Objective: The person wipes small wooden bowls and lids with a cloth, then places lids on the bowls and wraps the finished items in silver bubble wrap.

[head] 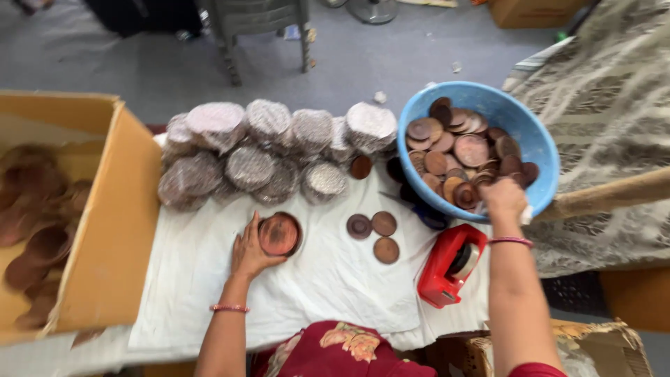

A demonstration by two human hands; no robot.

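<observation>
Head view, my two hands at work. The brown disc stack (279,234) lies flat on the white cloth (328,279), left of centre. My left hand (250,253) rests against its lower-left edge: the thumb runs under the stack's near rim and the fingers (246,227) curve up its left side, loosely cupping rather than pinching it; the stack's top face is uncovered.

To its right, three loose brown discs (375,234) lie in a small cluster on the cloth, apart from both hands. Beyond them my right hand (502,199) reaches over the near rim of the blue bowl (537,150), which is full of similar discs; the fingers point down into the pile and are hidden by the back of the hand, so I cannot tell whether they are spread or closed on a disc.

A red tape dispenser (450,265) sits just below the bowl. Wrapped silvery stacks (272,150) line the far edge of the cloth. A cardboard box (112,216) holding more discs stands at left.
</observation>
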